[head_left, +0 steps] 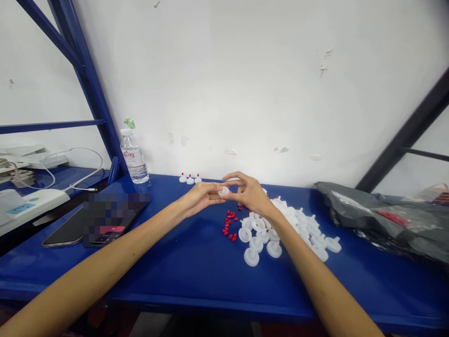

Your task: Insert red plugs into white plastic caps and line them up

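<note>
White lid [223,191] held up between the two hands, above the blue table [189,267], is the piece being worked on; the step looks like fitting a small red cap to its spout, though whether a cap is already in the fingers cannot be told. Nearest, the table's front edge runs below both forearms, and beyond it loose white lids [257,244] spill toward the person from a heap partly behind the right forearm. Some lie with the spout up, others tipped on their sides, and those whose spouts show bare seem to await the same step. Just left of them, small red caps [225,231] lie scattered, a few of them close under the right hand [249,193]. That hand has its thumb and fingers curved into a pinch at the lid's right side, the index finger arched above. The left hand [201,195] grips the lid from the other side, thumb over the top and fingers drawn close together beneath. If the spout is bare, the next move calls for a cap lined up squarely over it and pressed down while the left fingers keep the rim steady; a tilted cap could slip off. Farther back, near the wall [228,84], three capped lids [190,180] stand upright in a loose row, red tips up, with a water bottle [135,159] to their left
</note>
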{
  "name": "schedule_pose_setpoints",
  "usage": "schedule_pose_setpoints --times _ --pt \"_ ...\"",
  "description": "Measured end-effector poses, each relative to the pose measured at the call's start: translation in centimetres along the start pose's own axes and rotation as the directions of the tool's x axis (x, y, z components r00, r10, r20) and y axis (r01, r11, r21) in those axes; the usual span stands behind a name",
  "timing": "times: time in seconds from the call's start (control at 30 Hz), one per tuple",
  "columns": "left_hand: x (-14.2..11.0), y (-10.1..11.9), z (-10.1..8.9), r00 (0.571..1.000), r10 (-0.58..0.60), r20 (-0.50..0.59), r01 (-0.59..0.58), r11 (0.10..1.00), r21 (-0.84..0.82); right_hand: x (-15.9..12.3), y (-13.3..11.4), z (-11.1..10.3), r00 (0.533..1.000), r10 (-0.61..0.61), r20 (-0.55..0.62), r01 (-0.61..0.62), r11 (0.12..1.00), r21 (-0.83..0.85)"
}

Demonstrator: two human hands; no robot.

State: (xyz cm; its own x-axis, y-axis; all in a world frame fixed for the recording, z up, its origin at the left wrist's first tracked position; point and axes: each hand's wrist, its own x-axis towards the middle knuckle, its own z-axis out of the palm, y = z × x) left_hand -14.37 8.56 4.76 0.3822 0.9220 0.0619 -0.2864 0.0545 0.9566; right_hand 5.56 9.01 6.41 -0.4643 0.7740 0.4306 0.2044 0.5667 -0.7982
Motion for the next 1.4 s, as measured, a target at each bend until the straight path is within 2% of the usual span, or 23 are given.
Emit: schedule_pose_setpoints --times 0.23,0.33,0.43,0.6,0.97,1.3,1.4 --pt "0.1 -0.2 -0.3 0.999 -0.048 0.02 0.049 0.998 -0.048 0.0 0.2 0.1 1.0 0.022 -0.003 -0.022 1.0 -0.012" --pt "0.2 -0.3 -0.5 0.996 -0.078 0.052 0.078 0.997 -0.001 0.0 0.3 0.0 0.999 0.04 -0.013 -0.04 0.999 -0.019" --pt "0.2 -0.3 -0.7 0.999 -0.029 0.043 0.025 0.996 0.083 0.1 0.4 0.0 0.998 0.046 -0.032 -0.048 0.998 -0.038" --pt "0.2 -0.1 -0.9 0.996 0.077 -0.046 -0.066 0.977 0.201 0.1 0.6 0.0 0.998 0.048 -0.042 -0.05 0.998 -0.031" --pt "0.4 -0.1 -0.7 0.969 0.232 -0.085 -0.195 0.929 0.314 0.2 0.7 0.1 0.998 0.046 -0.045 -0.048 0.998 -0.04" --pt "0.4 0.5 -0.6 0.953 0.239 -0.186 -0.179 0.94 0.291 0.2 0.8 0.0 0.996 0.055 -0.064 -0.061 0.994 -0.087" --pt "0.6 0.2 -1.0 0.954 0.215 -0.209 -0.114 0.905 0.41 0.3 0.9 -0.8 0.992 0.05 -0.12 -0.065 0.99 -0.127"
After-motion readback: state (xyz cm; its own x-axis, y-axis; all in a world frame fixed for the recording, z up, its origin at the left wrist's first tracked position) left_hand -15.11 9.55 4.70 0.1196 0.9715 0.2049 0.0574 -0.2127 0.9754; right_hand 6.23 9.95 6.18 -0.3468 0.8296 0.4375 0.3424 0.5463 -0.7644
